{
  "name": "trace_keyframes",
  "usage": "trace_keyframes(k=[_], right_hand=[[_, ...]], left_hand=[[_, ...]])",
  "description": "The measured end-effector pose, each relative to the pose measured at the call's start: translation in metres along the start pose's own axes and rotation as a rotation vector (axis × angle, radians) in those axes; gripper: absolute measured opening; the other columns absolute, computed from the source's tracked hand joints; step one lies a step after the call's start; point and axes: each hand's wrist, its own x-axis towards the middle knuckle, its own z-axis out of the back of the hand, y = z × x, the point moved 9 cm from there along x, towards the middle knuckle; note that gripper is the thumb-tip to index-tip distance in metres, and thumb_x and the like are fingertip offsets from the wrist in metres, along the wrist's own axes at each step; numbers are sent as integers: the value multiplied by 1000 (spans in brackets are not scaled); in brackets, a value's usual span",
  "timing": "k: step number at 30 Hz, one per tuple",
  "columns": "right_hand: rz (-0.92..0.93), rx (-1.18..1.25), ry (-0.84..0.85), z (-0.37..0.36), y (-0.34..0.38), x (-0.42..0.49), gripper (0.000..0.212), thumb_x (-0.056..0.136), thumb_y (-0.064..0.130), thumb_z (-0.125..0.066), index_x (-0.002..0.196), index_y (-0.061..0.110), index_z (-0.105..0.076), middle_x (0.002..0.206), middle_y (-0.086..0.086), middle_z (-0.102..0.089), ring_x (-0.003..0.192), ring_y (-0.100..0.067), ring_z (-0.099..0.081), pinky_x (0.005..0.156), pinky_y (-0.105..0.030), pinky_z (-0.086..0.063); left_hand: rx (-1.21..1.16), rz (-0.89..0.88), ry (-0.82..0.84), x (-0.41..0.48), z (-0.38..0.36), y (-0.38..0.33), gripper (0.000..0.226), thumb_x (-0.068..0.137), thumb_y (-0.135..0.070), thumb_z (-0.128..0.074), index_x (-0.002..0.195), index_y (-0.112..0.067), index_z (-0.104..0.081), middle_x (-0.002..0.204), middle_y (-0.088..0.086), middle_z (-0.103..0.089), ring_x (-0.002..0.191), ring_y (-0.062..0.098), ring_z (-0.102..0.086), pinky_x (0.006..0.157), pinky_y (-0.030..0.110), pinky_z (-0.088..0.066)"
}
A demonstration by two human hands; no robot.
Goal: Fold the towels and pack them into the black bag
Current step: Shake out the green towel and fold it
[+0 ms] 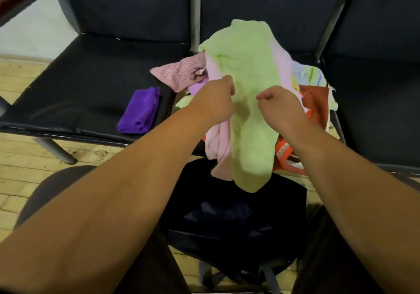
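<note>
At centre frame, a person's left hand [216,99] and right hand [279,105] hold up a green towel [250,84], each grip clamped on one of its side edges. A pink towel [219,150] hangs just behind it. Both drape down to the open black bag [227,221] at lower centre. A heap of towels [316,102] lies behind on the black padded counter [75,84], and a folded purple towel [139,110] sits at left.

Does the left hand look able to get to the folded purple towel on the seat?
Probably yes: the folded purple towel lies on the seat beside the left hand, nothing between them. But that hand grips the light green towel, so it must let go first.
</note>
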Motion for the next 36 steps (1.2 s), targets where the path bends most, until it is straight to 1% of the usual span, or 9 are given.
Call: trace_keyframes(k=[6,8,12,16,21,25,29,32,36], right_hand=[[-179,-213,217,-11,-39,7,20,97,13,-60,114,3,-60,124,-17,-63,112,-36,-66,83,-34,-52],[-124,-335,231,-11,-40,8,7,99,10,-57,96,5,-56,125,-18,-60,120,-36,-63,81,-29,-43],[-109,-275,308,-9,-41,5,14,97,16,-65,91,3,-66,109,-23,-73,81,-31,-65,64,-28,-47],[-155,32,392,-7,-39,-5,32,101,16,-53,119,-5,-70,121,-26,-73,100,-42,-71,90,-42,-59],[-295,816,403,0,-36,-16,30,107,22,-58,128,9,-74,116,-12,-80,103,-29,-77,84,-40,-65],[-300,930,399,21,-30,-19,54,109,62,-45,134,22,-70,121,-6,-80,112,-26,-77,104,-44,-58],[-223,948,607,25,-15,-41,45,114,36,-42,145,11,-63,140,-16,-69,127,-32,-69,111,-48,-54],[-230,1009,603,30,-10,-53,45,101,8,-42,141,-3,-60,135,-21,-66,116,-36,-66,96,-41,-60],[-244,1248,467,44,-9,-51,60,89,-3,-37,144,-5,-59,143,-23,-65,127,-39,-67,105,-48,-57]], left_hand=[[118,229,246,-7,-61,-12,98,84,-44,-89,149,3,-33,130,9,-59,114,28,-64,87,36,-52],[129,257,231,-2,-65,-12,81,87,-42,-85,144,1,-47,133,13,-63,115,30,-67,90,34,-54],[-215,363,218,3,-62,-19,23,93,-20,-77,105,-3,-69,98,17,-76,91,31,-77,79,34,-64],[-747,406,164,-5,-46,-34,23,91,-10,-68,111,1,-65,99,22,-72,98,45,-77,89,63,-61],[-1369,291,215,-18,-32,-71,51,94,13,-40,135,-15,-53,126,10,-65,82,29,-76,69,39,-64],[-1540,125,138,-21,-17,-81,89,91,28,-37,159,-29,-39,161,6,-49,127,29,-69,102,45,-58],[-1083,-124,134,-27,-11,-92,81,91,21,-61,149,-34,-48,154,-3,-47,140,18,-57,99,33,-59],[-613,-76,-69,-33,-4,-84,40,97,-14,-77,130,-24,-56,137,-1,-59,109,7,-66,81,22,-55],[-422,36,-200,-43,9,-73,15,108,-32,-56,120,-25,-61,114,-7,-67,99,14,-65,80,24,-54]])
